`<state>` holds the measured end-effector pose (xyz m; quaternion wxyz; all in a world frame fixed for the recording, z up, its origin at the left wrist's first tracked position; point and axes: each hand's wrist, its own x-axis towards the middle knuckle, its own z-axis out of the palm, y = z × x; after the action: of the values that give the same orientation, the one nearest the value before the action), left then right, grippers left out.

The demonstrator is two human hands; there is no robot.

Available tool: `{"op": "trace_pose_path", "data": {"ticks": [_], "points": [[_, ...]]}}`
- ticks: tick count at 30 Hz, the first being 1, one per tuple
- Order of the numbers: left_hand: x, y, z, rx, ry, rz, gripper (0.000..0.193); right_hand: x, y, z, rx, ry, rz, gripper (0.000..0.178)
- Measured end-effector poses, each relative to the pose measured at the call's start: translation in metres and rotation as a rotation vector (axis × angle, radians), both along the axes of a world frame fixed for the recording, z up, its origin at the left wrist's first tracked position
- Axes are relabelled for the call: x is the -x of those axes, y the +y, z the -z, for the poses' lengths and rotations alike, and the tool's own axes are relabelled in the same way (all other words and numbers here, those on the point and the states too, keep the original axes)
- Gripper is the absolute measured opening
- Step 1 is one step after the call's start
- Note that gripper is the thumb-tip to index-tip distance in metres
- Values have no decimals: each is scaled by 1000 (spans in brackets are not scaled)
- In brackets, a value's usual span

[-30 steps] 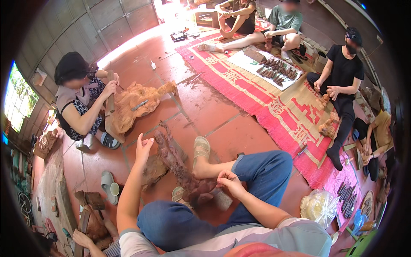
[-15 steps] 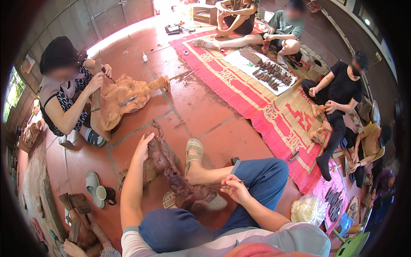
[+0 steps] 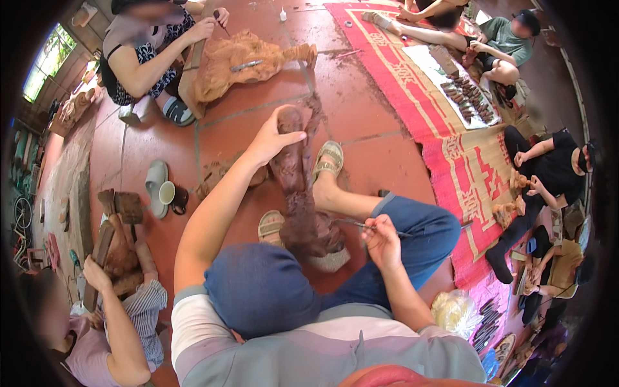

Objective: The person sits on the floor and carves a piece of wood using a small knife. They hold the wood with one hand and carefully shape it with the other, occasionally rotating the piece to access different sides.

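Note:
Between my bent legs stands a dark reddish-brown wood carving (image 3: 300,193), long and knobbly. Its far, rounded end is in the grasp of my left hand (image 3: 276,138), thumb across the top. My right hand (image 3: 384,242) pinches a thin, slender tool (image 3: 353,223), whose tip reaches the side of the carving's near end. Whether the tip touches the wood I cannot tell, and its exact kind is too small to make out. A pale grey block (image 3: 330,260) shows beneath the near end. My sandalled foot (image 3: 329,164) is just right of the carving.
Ahead, a person works on a large orange-brown carving (image 3: 235,68). A mug (image 3: 173,195) and a grey slipper (image 3: 156,184) lie left of my arm, near another person with a carving. A red patterned mat (image 3: 445,155) with tools and seated people spreads right, beside a plastic bag (image 3: 453,309).
The view has tilted down and leftward. The carving has turned, with my left hand now wrapped over its far end. The tool remains in my right hand at the near end.

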<state>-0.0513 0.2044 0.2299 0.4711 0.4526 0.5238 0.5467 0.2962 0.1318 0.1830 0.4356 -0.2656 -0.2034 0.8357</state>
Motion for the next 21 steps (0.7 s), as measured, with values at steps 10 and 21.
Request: {"op": "trace_pose_path", "data": {"ticks": [10,21], "points": [[-37,-38,-30,-149,72,24,70,-21,-16,-35,-239,-53,104,7],[-52,-68,-84,-92,268,347,77,-39,-28,-85,-339,-189,18,36]]}}
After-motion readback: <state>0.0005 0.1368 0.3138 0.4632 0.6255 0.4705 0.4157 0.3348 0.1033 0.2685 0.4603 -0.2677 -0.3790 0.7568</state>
